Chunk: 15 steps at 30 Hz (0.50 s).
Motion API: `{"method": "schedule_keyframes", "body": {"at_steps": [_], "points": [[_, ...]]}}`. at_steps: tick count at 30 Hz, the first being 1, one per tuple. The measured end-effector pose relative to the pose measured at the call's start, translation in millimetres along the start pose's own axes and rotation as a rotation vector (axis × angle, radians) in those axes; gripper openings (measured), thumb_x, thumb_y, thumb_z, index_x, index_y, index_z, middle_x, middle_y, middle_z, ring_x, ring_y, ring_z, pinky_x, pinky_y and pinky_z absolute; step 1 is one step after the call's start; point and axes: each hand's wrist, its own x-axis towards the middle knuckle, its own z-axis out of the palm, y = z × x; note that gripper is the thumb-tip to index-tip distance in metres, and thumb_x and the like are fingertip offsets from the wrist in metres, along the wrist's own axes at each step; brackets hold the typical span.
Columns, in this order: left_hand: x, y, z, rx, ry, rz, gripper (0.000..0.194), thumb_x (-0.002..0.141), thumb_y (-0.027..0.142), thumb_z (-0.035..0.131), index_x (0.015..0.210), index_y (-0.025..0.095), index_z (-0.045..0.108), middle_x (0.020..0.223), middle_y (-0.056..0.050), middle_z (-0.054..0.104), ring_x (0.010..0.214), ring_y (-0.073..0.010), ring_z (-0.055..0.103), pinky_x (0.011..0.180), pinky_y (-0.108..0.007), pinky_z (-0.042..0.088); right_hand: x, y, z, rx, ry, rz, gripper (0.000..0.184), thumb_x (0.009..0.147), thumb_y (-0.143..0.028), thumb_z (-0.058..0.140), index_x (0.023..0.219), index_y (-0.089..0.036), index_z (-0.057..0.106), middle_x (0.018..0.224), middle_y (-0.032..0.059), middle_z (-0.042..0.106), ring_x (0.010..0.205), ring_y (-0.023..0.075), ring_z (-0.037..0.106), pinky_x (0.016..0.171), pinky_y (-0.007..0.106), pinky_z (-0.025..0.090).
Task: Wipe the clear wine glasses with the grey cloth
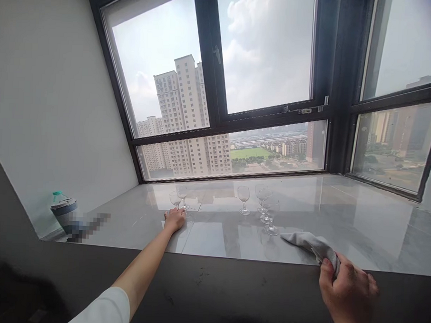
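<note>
My left hand (174,219) reaches far out over the glossy stone window sill (341,219), its fingers curled at the foot of a small stemmed glass (175,199); a second glass (183,195) stands just behind it. Whether the hand grips the glass I cannot tell. My right hand (347,288) is near the sill's dark front edge, closed on one end of a grey cloth (306,241) that trails onto the sill. Three more stemmed glasses (266,209) stand upright in the middle.
A plastic water bottle with a green cap (61,209) lies at the far left corner of the sill beside a blurred patch. Large black-framed windows (217,114) close off the back. A white wall stands on the left.
</note>
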Motion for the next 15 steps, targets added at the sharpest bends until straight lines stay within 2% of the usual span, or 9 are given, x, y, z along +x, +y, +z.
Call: {"method": "schedule_keyframes", "body": {"at_steps": [7,15], "points": [[-1.3,0.2,-1.2,-0.007,0.034,-0.016,0.044,0.097,0.034,0.029,0.128,0.03,0.06,0.13,-0.012,0.058,0.127,-0.0302,0.048,0.112,-0.055,0.024,-1.9,3.1,0.3,0.036,0.001,-0.002,0.045,0.092,-0.045,0.035,0.115,-0.015,0.059,0.101,0.0163,0.069,0.095,0.0343,0.064,0.103,0.056,0.038],[-2.8,1.0,-1.6,-0.014,0.069,-0.033,0.043,0.097,0.041,0.03,0.119,0.031,0.066,0.128,-0.011,0.059,0.125,-0.0307,0.05,0.11,-0.054,0.027,-2.0,4.5,0.5,0.011,-0.008,-0.019,0.042,0.092,-0.044,0.037,0.114,-0.014,0.058,0.099,0.0164,0.069,0.094,0.0348,0.064,0.102,0.055,0.039]]}}
